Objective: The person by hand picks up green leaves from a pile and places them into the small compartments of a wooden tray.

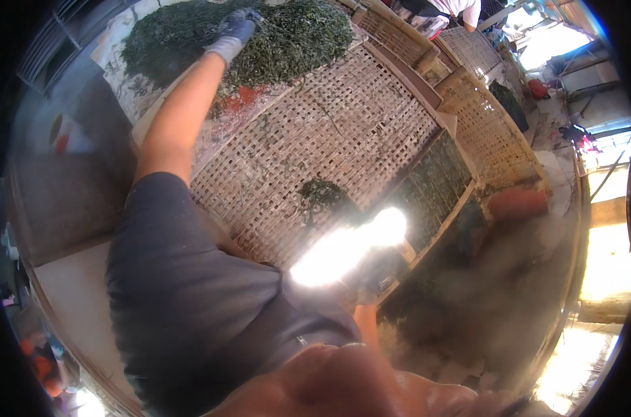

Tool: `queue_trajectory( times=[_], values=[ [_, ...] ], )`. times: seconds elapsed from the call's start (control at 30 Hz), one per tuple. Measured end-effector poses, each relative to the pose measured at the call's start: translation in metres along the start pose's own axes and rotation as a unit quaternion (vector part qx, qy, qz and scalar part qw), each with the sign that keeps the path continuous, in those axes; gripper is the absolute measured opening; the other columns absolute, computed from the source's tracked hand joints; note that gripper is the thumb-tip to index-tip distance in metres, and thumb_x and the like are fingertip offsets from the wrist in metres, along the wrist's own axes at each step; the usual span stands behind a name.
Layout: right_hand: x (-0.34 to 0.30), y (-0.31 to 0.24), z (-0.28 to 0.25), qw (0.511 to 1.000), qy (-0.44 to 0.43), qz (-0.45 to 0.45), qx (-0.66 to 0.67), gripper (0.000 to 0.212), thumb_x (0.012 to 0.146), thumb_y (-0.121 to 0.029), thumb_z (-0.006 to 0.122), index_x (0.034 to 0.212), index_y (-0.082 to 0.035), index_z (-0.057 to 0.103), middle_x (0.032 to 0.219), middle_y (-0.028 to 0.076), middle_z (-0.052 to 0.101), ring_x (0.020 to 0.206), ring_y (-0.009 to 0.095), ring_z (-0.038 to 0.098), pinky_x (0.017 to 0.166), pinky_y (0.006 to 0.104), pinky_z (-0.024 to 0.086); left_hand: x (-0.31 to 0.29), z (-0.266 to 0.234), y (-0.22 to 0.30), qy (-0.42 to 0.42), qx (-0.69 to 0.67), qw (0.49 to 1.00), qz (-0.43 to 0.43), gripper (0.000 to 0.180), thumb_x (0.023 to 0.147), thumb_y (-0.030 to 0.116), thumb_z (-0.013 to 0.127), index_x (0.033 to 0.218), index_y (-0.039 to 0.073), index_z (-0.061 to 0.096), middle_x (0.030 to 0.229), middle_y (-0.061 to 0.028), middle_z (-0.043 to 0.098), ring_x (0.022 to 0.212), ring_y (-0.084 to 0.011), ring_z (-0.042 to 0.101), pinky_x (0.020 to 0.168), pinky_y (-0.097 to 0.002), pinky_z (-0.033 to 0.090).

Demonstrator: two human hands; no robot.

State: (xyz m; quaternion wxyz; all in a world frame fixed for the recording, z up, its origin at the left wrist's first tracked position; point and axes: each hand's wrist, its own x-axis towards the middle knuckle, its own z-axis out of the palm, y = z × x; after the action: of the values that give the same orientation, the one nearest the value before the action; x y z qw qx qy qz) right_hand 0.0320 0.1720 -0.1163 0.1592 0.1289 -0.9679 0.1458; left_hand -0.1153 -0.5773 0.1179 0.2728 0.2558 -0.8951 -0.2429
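Observation:
My left hand [236, 35], in a grey-and-white glove, reaches out to a large heap of dark green, stringy leaf-like strands [294, 42]. Its fingers rest on or in the heap, and their grip is not clear. Nearer to me lies a woven bamboo mat [315, 132] with a small clump of the same green strands [322, 193] on it. My right hand [379, 276] is low, by the mat's near right edge; strong glare and shadow hide its fingers. Along the mat's right side, a wood-edged strip [437, 184] carries a thin green layer.
More woven panels [486, 125] stand beyond the mat at the right. A reddish block-like thing [517, 203] lies near them. Another person [461, 10] is at the far top right. Pale boards [76, 285] are on my left, and bright glare covers the middle front.

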Motion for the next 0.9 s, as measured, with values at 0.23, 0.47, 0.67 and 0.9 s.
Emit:
queue_trajectory(
  times=[0.23,0.47,0.67,0.9],
  values=[
    [0.001,0.003,0.008,1.000,0.000,-0.016,-0.001,0.051,0.087,-0.038,0.072,0.126,-0.005,0.069,0.118,0.017,0.069,0.109,0.032,0.065,0.093,0.0428,0.053,-0.060,0.067,-0.013,-0.022,0.267,0.958,0.098,0.055,0.094,0.024,0.066,0.148,0.022,0.056,0.149,-0.0183,0.056,0.129,-0.0359,0.062,0.110,-0.0478,0.049],
    [0.000,0.012,0.009,1.000,0.019,-0.009,-0.018,0.057,0.085,-0.043,0.074,0.127,-0.005,0.069,0.120,0.019,0.068,0.111,0.035,0.065,0.096,0.0448,0.054,-0.004,0.028,-0.011,-0.009,-0.053,0.999,0.003,0.018,0.092,0.024,0.075,0.103,0.009,0.077,0.103,-0.0111,0.079,0.098,-0.0257,0.073,0.090,-0.0384,0.055],
    [0.004,0.003,0.028,0.999,0.024,-0.034,-0.003,0.062,0.082,-0.047,0.075,0.128,-0.006,0.069,0.122,0.021,0.068,0.114,0.038,0.065,0.098,0.0464,0.054,0.029,-0.029,-0.071,0.070,-0.338,0.928,-0.142,0.011,0.094,0.014,0.072,0.101,0.007,0.074,0.107,-0.0076,0.077,0.092,-0.0228,0.071,0.083,-0.0384,0.056],
    [0.003,0.019,0.027,0.998,0.046,-0.039,-0.019,0.069,0.080,-0.053,0.077,0.129,-0.006,0.069,0.124,0.023,0.067,0.116,0.041,0.064,0.101,0.0484,0.054,0.035,-0.137,0.012,-0.004,-0.612,0.782,-0.122,0.019,0.103,0.020,0.065,0.108,0.003,0.069,0.091,-0.0073,0.074,0.067,-0.0149,0.068,0.054,-0.0307,0.055]
  ],
)
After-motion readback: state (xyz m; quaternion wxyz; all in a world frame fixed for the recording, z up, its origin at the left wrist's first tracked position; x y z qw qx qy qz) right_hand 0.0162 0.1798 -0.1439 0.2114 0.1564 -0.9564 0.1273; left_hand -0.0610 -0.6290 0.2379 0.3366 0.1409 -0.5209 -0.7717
